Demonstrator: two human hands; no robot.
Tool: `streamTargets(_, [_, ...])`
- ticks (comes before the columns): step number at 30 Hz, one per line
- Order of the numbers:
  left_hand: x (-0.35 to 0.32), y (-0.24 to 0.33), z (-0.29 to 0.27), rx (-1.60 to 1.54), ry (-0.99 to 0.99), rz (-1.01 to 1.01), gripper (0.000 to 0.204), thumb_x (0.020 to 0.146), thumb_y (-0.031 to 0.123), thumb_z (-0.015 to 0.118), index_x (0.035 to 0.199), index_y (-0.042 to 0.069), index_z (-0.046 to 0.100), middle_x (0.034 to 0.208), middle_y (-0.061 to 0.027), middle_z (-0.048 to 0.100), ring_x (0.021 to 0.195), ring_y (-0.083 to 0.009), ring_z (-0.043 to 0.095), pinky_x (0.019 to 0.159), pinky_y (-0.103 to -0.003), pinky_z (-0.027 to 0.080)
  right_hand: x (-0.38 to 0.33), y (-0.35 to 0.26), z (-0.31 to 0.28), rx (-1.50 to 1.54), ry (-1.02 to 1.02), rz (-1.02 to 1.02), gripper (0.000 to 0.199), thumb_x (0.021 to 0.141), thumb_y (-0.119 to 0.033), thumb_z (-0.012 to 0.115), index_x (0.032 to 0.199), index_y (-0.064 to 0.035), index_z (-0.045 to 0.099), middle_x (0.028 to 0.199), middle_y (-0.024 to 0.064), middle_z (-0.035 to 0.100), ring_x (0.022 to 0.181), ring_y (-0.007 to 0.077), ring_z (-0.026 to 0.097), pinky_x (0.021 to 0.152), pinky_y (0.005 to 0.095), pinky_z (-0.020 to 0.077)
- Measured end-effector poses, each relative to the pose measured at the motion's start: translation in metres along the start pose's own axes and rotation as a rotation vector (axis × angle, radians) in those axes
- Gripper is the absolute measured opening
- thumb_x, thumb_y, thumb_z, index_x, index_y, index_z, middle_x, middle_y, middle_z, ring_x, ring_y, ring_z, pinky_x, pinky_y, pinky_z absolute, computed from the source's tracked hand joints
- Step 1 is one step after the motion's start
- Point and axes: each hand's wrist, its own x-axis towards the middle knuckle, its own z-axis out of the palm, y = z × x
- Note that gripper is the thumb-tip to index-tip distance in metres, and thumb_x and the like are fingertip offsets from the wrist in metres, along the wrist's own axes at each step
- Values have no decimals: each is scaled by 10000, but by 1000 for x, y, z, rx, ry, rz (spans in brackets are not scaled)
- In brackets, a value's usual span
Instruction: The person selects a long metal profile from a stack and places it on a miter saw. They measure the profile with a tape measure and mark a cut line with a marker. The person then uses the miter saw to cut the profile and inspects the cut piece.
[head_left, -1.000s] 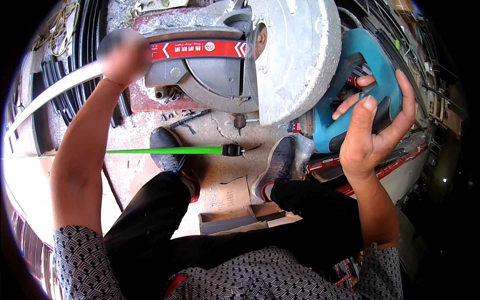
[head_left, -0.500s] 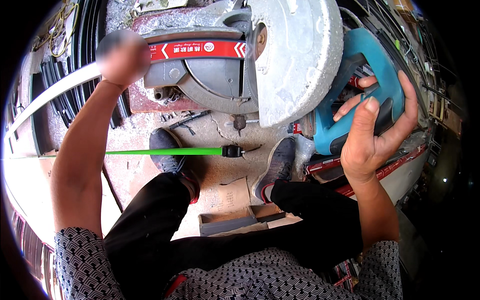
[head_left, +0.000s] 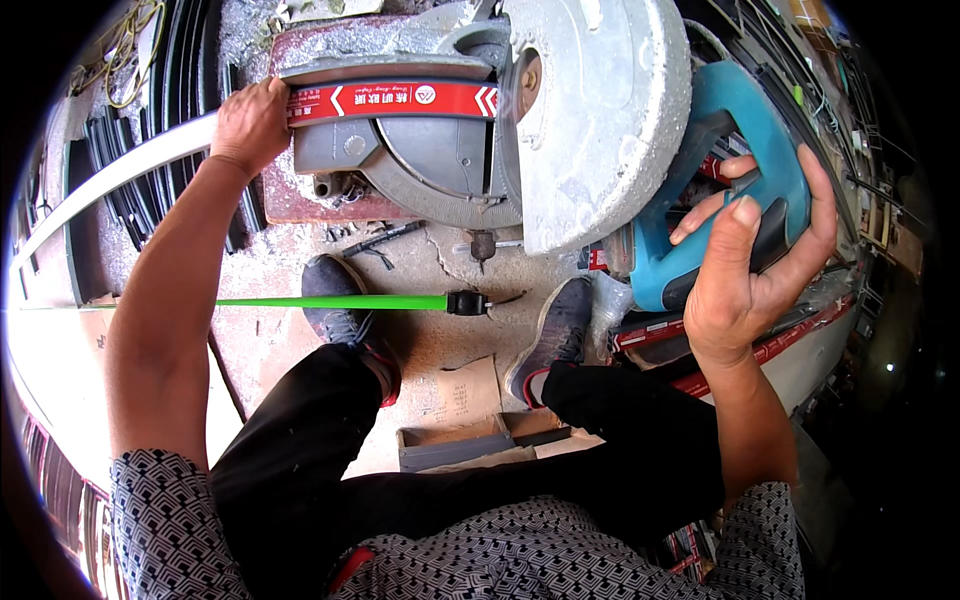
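Observation:
My left hand (head_left: pixel 250 122) is closed around a long profile strip (head_left: pixel 390 101), white toward the left and covered by a red printed film on the saw. The strip lies across the grey base (head_left: pixel 345 150) of a mitre saw, along its fence, and its right end passes behind the large pale blade guard (head_left: pixel 615 130). With my right hand (head_left: pixel 735 285) I grip the teal saw handle (head_left: pixel 785 175), thumb on the near side and fingers through the loop. The guard hides most of the blade.
A tape measure (head_left: pixel 466 302) with a green blade drawn out leftward lies by my shoes (head_left: pixel 335 300). Dark profiles (head_left: pixel 180 100) stand at the far left. An open grey box (head_left: pixel 455 445) and a cardboard piece (head_left: pixel 468 390) are on the floor. More profiles lie along the right.
The whole view has shifted slightly to the right. Both hands keep their holds on the strip and the saw handle.

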Motion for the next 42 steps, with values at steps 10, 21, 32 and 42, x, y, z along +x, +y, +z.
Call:
streamTargets(10, [-2,-6,14,-14,180,25,196,796,58,619,981,39,559,951,-150,647,968,-347,661,877,-467,518,10,-7,-1,31,-9,48,554,1023,-66,551,1497,12,274,1100,133,594,679,108,584,595,247,528])
streamTargets(21, [-1,-4,15,-12,263,15,200,790,40,611,981,26,554,955,-160,643,980,-351,655,906,-464,517,5,-7,0,21,12,63,539,1030,-77,555,1490,2,285,1074,119,587,673,110,572,592,255,530])
streamTargets(32, [-3,-1,8,-47,153,-34,205,802,51,613,999,34,559,940,-153,646,980,-347,658,895,-464,518,-1,-1,3,39,16,36,533,1026,-48,535,1489,-12,275,1068,128,575,662,107,563,579,246,523])
streamTargets(42, [-2,15,-16,74,106,36,196,808,46,604,997,31,554,938,-154,648,968,-354,661,888,-471,521,-2,-1,2,44,5,37,547,1022,-42,534,1498,-17,264,1062,125,574,671,106,565,584,246,527])
